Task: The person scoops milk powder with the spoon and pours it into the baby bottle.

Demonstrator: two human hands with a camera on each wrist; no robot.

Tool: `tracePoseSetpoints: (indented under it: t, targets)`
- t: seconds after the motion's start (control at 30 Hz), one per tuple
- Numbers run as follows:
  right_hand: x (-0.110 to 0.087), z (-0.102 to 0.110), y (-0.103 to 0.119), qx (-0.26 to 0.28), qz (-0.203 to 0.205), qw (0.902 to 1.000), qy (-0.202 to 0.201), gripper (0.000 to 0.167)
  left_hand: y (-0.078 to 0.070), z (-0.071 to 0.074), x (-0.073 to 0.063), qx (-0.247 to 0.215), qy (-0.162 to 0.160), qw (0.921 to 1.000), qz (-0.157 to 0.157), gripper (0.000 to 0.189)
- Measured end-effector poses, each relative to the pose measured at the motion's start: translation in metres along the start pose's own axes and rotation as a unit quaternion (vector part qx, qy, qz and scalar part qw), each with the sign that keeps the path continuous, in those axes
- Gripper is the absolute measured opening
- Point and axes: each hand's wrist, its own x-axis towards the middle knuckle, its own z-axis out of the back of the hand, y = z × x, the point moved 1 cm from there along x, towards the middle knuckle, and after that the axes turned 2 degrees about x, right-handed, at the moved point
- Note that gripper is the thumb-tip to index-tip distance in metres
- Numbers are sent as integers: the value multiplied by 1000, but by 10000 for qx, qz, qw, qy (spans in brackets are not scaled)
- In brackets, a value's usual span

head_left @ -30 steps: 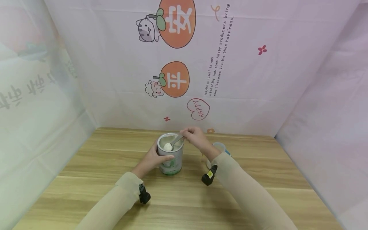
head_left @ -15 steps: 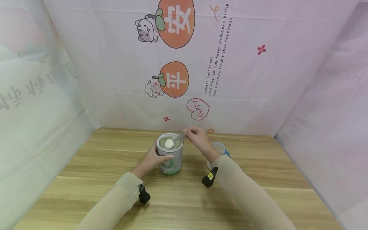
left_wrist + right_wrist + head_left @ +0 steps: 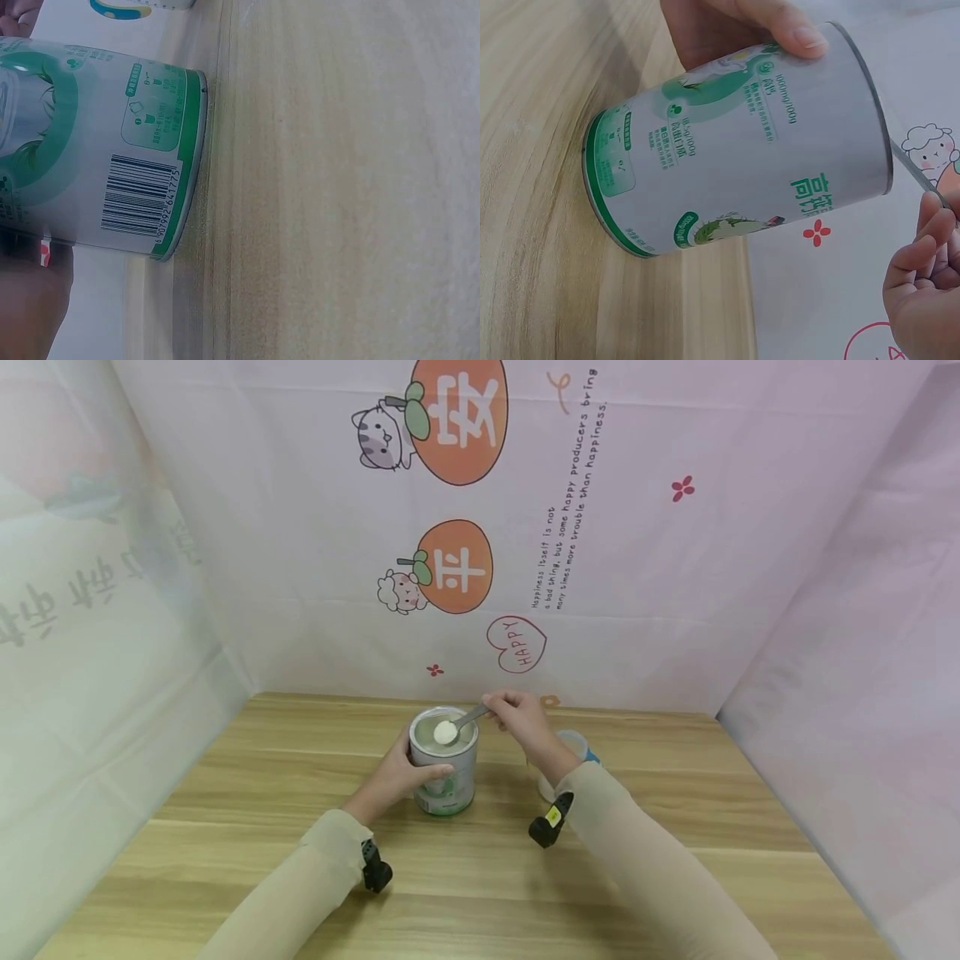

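A white and green milk powder can [image 3: 447,785] stands upright on the wooden table, its top uncovered. My left hand [image 3: 397,777] grips its side, thumb across the front and fingers behind. In my right hand [image 3: 519,720] the handle of a metal spoon [image 3: 472,715] is pinched between thumb and fingers. The spoon's bowl bears a rounded heap of pale powder [image 3: 446,732] and overlaps the can's opening in the head view. The right wrist view shows the can's printed side [image 3: 735,142], with the spoon's bowl hidden behind the rim.
Partly hidden behind my right wrist, a clear cup [image 3: 573,743] with a blue part stands on the table [image 3: 465,893]. A printed cloth [image 3: 615,660] hangs behind the table, and more cloth hangs at both sides.
The spoon with its heap of powder has risen from inside the can toward the opening, my right hand shifting slightly right. My left hand and the can stay in place.
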Motion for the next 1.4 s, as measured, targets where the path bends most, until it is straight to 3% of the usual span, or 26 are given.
tracePoseSetpoints:
  t: [0.23, 0.47, 0.8, 1.4]
  targets:
    - [-2, 7, 4, 361, -174, 9992, 79, 28, 2, 1, 0, 45, -5, 10000, 12, 89]
    - [-6, 13, 10, 629, -33, 9979, 130, 27, 2, 1, 0, 14, 39, 10000, 1, 87]
    - [-6, 26, 11, 609, -14, 9981, 115, 25, 2, 1, 0, 35, 12, 10000, 15, 90]
    - [-12, 66, 11, 723, -57, 9974, -24, 23, 0, 0, 0, 126, -85, 9997, 213, 95]
